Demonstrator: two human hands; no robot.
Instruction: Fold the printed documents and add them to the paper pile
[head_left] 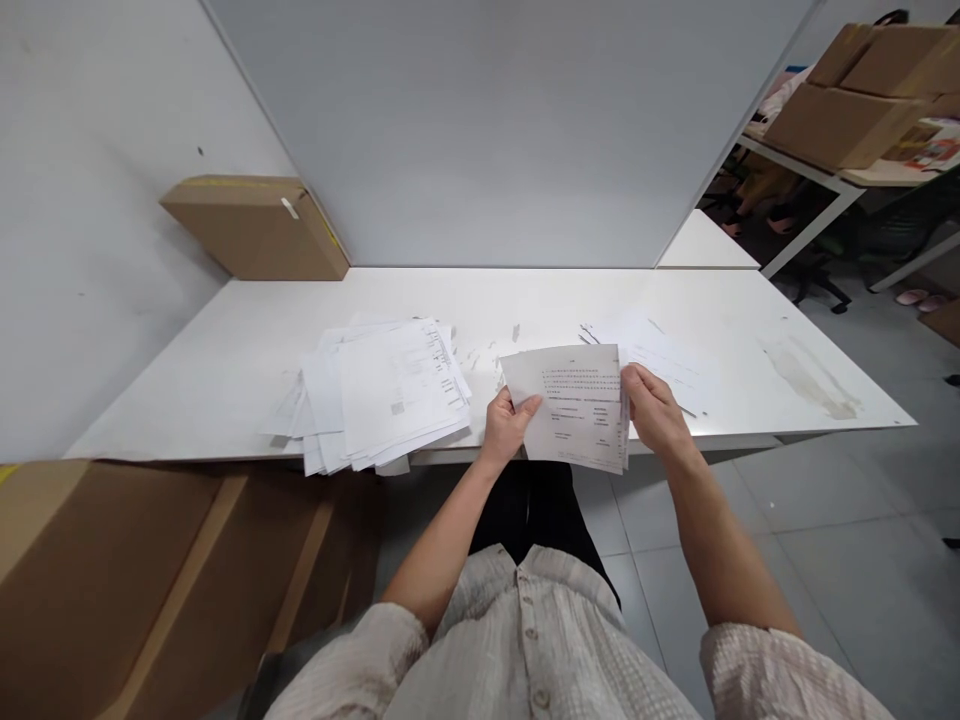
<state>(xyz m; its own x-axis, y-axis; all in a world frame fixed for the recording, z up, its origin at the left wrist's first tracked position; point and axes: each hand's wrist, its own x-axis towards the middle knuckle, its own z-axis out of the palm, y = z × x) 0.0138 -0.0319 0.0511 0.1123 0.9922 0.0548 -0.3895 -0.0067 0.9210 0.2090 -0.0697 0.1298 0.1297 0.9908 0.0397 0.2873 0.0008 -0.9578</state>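
Note:
A printed sheet of paper [574, 410] is held up over the front edge of the white table [225, 350]. My left hand [508, 425] pinches its left side, thumb on top. At the sheet's right edge, my right hand [654, 405] is closed on the paper, its fingertips partly hidden. Whether it is one sheet or a folded one, I cannot tell. Left of my hands lies an untidy stack of printed papers [390, 390], some overhanging the table's front edge. Behind my right hand, another paper [660, 350] lies flat on the table.
A cardboard box [255, 230] leans at the back left against the wall. A grey panel [502, 130] rises along the table's back edge. Large cardboard boxes [172, 580] stand below at the left. More boxes [847, 125] sit on another desk at the far right.

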